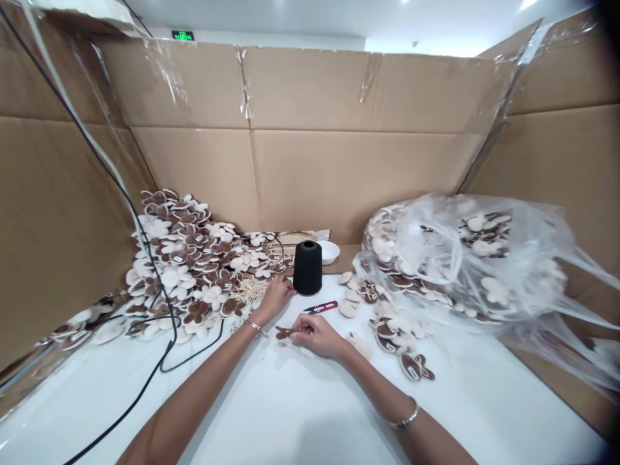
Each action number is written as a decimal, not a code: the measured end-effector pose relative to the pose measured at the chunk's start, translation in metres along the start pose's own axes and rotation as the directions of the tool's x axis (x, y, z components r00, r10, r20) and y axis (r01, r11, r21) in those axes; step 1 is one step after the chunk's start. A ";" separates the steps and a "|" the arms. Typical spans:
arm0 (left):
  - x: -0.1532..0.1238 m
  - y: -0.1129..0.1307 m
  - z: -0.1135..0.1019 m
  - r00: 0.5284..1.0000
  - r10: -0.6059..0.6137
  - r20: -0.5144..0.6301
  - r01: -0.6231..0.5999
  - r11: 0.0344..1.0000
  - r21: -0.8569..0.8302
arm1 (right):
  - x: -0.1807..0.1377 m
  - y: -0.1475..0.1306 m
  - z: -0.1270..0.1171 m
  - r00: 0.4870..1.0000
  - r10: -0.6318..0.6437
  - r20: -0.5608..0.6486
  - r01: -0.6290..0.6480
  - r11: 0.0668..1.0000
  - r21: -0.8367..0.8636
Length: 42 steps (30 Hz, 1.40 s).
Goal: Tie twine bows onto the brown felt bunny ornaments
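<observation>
My right hand (317, 334) pinches a small brown felt piece (283, 333) with rounded lobes, just above the white table. Beside the base of a black thread cone (307, 268), my left hand (278, 296) has its fingers bent together; whatever is between the fingertips is too small to make out. Red-handled thread snips (322, 307) lie between the cone and my right hand. A tangle of cream cord bows (250, 290) rests left of my left hand. To the right lies a brown felt piece with a cream bow and white label (417, 367).
Brown and white felt pieces (184, 252) are heaped at the left. Clear plastic bags (460, 252) of similar pieces stand at the right. A white dish (330, 252) sits behind the cone. Black cable (167, 349) crosses the left side. Cardboard walls (310, 161) enclose the table.
</observation>
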<state>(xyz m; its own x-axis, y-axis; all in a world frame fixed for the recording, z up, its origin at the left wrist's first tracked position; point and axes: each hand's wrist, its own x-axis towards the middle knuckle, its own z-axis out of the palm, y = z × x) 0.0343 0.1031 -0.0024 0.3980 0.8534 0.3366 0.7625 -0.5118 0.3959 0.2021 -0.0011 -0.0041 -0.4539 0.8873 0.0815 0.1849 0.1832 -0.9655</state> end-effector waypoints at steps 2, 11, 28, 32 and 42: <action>-0.005 -0.003 -0.007 0.998 0.059 0.007 -0.059 0.998 -0.002 | 0.000 0.002 0.000 1.000 0.003 0.001 -0.003 1.000 0.022; -0.045 -0.004 -0.043 0.987 0.156 0.048 -0.142 0.964 -0.226 | 0.003 0.004 0.002 0.995 0.088 -0.046 -0.059 0.897 0.438; -0.042 -0.001 -0.022 0.989 -0.148 -0.001 0.144 0.965 -0.220 | 0.009 0.004 -0.006 0.962 0.166 -0.219 0.026 0.740 0.673; -0.021 0.003 -0.005 0.987 -0.156 -0.036 0.153 0.985 -0.082 | 0.008 0.002 -0.007 0.963 0.156 -0.222 0.036 0.739 0.673; -0.026 0.004 -0.019 0.993 0.093 -0.071 -0.102 0.985 -0.140 | 0.010 0.013 -0.014 0.951 0.152 -0.270 0.064 0.757 0.650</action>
<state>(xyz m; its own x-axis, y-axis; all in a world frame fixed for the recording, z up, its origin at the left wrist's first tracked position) 0.0173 0.0766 0.0072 0.4301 0.7930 0.4315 0.6388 -0.6051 0.4753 0.2118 0.0164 -0.0126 -0.1682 0.9858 -0.0021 -0.4556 -0.0796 -0.8866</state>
